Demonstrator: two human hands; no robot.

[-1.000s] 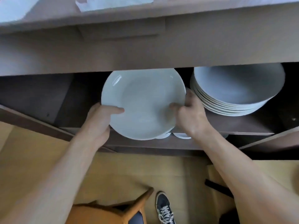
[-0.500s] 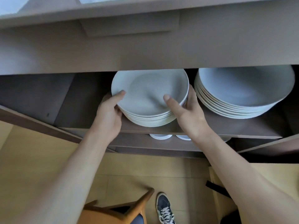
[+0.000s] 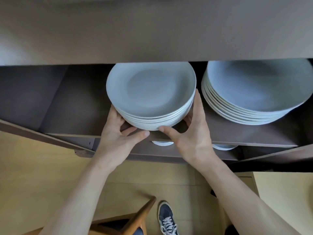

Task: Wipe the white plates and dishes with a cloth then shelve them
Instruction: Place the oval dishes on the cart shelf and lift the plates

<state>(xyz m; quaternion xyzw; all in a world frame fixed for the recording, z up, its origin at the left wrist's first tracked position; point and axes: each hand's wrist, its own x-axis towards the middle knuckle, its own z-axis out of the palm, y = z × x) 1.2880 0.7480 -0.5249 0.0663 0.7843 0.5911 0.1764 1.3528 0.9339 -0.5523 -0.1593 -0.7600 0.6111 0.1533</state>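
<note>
Here, head view: the stack of plates [image 3: 150,97] is set on the shelf [image 3: 237,133], left of another stack [image 3: 254,92].
left hand [image 3: 118,133]: curled against the stack's left base.
right hand [image 3: 191,133]: cupped round its right side, thumb at the rim.
relation: the stack is held between both hands, equally near each, straight ahead.

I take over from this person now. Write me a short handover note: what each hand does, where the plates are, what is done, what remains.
Left hand holds the left side of the left plate stack; right hand holds its right side, with both thumbs at the front.
This stack stands on the shelf, apart from the right plate stack.
Done: both stacks are shelved.
Left: let go. No cloth or unwiped dish is in view.
</note>
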